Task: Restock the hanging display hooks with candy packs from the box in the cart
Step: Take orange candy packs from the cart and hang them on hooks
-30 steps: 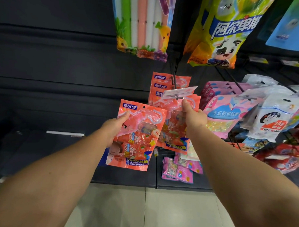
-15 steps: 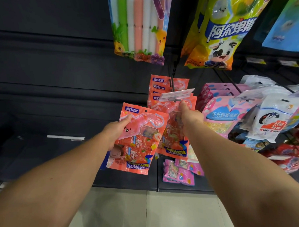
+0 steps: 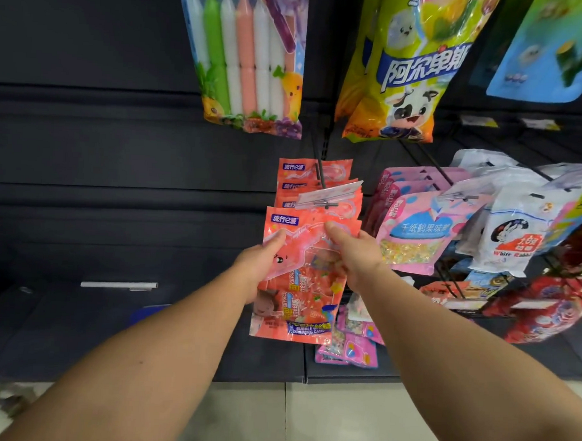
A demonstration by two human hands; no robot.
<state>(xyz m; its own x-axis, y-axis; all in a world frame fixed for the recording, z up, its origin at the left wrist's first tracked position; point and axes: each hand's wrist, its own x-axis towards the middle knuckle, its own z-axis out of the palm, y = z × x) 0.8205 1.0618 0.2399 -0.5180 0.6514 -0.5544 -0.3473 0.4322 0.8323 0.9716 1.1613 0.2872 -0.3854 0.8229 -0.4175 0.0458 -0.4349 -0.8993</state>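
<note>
An orange-red candy pack [image 3: 296, 297] is held just in front of the display hook [image 3: 321, 180]. My left hand [image 3: 257, 265] grips its left edge with the thumb on its face. Pinching the pack's top near the hang hole is my right hand [image 3: 355, 253]. Several matching orange packs [image 3: 305, 174] hang on the hook behind it, under a clear price tag holder [image 3: 331, 193] at the hook's tip. The box and the cart are out of view.
Pink candy bags [image 3: 419, 232] and white bags [image 3: 512, 236] hang on hooks to the right. A pack of coloured tubes [image 3: 246, 58] and a yellow-green bag [image 3: 399, 78] hang above. Small pink packs [image 3: 354, 343] lie on the black base shelf. An empty hook's white tag [image 3: 118, 284] sticks out at the left.
My left hand brought the pack right and up, in front of the hanging packs. My right hand let go of the hanging pack and took hold of the top of the held one.
</note>
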